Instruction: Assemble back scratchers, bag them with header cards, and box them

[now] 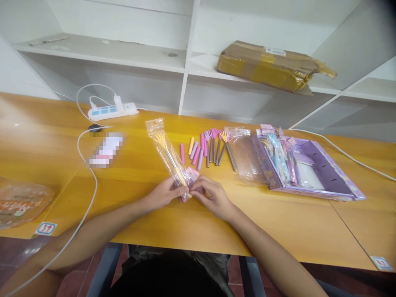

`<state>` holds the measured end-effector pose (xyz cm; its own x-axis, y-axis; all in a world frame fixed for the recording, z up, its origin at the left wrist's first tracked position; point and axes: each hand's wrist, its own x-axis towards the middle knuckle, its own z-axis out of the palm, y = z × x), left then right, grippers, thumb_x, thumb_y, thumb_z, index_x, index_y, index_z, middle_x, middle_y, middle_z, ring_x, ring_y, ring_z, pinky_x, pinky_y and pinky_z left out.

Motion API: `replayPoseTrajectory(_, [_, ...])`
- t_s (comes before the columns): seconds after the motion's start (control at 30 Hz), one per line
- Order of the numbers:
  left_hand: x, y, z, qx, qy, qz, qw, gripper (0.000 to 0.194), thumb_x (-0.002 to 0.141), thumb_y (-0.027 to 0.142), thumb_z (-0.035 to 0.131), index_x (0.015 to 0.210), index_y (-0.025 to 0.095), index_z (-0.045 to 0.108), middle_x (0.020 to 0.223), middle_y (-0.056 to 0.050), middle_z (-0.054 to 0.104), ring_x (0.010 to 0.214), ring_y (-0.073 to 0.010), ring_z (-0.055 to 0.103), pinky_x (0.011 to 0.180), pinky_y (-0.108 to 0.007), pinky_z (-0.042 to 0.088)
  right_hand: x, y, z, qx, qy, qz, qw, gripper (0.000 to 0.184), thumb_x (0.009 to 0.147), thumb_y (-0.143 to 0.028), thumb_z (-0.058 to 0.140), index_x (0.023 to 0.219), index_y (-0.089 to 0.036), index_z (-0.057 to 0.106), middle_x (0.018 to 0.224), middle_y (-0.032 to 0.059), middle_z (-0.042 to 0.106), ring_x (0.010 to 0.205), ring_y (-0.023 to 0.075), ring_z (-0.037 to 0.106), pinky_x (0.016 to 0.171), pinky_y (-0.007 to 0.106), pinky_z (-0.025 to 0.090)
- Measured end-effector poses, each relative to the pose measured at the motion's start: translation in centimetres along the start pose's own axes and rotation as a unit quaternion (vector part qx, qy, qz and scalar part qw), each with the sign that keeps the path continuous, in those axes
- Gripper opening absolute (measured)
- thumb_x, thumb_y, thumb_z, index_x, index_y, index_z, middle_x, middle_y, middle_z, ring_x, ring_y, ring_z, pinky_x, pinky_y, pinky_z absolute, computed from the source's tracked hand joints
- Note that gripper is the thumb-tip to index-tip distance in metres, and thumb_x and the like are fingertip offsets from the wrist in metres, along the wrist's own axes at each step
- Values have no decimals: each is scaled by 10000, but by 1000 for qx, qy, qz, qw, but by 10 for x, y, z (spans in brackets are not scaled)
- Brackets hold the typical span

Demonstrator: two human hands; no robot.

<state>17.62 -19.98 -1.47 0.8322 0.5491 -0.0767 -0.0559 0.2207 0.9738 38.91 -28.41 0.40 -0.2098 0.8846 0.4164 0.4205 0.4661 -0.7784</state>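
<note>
A long clear plastic sleeve [163,150] with a yellow hand-shaped back scratcher inside lies slanted on the wooden table [278,218]. My left hand [163,193] pinches the sleeve's near end, fingers closed. My right hand [210,196] pinches the same end, at a pink printed flap. Behind them lie several loose pink, purple and yellow grips [195,152] and several scratchers [218,146] with pink, purple and yellow heads. An empty clear sleeve [244,154] lies to their right.
A purple display box [312,171] with packaged scratchers stands at the right. A white power strip [113,110] and its cables lie at the back left, beside a blurred card [107,149]. A plastic bag [21,202] sits at the left edge. A taped cardboard parcel [272,66] rests on the white shelves.
</note>
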Motion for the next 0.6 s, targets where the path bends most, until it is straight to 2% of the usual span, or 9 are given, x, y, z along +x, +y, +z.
replayPoseTrajectory(0.13, [0,-7,-1,-11,16,-8,1000,479,815,380,894,1149,181,614,976,-45,698,879,-183,652,831,-329,518,-2,4,2,-3,-2,11,1000,87,1032,-287,670,1016,-208,699,888,34,640,737,146,591,670,275,489])
replayPoseTrajectory(0.27, [1,-8,-2,3,1,-12,1000,396,856,400,855,1084,167,629,911,-42,686,830,-178,643,798,-333,517,-3,9,4,3,22,34,999,106,1028,-321,675,1036,-215,672,849,7,609,700,136,569,665,265,482])
replayPoseTrajectory(0.37, [0,-3,0,-4,-19,-19,1000,392,881,423,828,1093,162,628,876,-39,684,796,-176,649,779,-338,521,-4,10,2,17,40,70,997,202,1003,-385,707,1075,-214,627,786,-28,555,650,129,519,633,252,453])
replayPoseTrajectory(0.43, [-1,0,1,-5,-25,-20,999,389,890,424,821,1105,162,630,881,-43,693,803,-179,663,788,-343,527,-4,9,-1,24,6,100,995,264,1003,-451,695,957,-200,629,734,-33,543,627,124,481,606,243,415])
replayPoseTrajectory(0.5, [-2,2,3,-8,-31,-16,999,375,898,429,814,1092,161,636,869,-42,696,800,-181,670,785,-342,531,-3,7,-4,40,-56,122,990,395,1029,-517,631,819,-183,642,700,-18,561,630,126,478,612,245,404])
replayPoseTrajectory(0.6, [-2,4,2,-19,-49,-19,998,379,891,449,818,1069,160,650,862,-49,703,791,-186,680,769,-339,542,-1,5,-5,93,-121,141,978,515,1060,-586,533,829,-164,719,722,10,619,675,144,533,668,258,442])
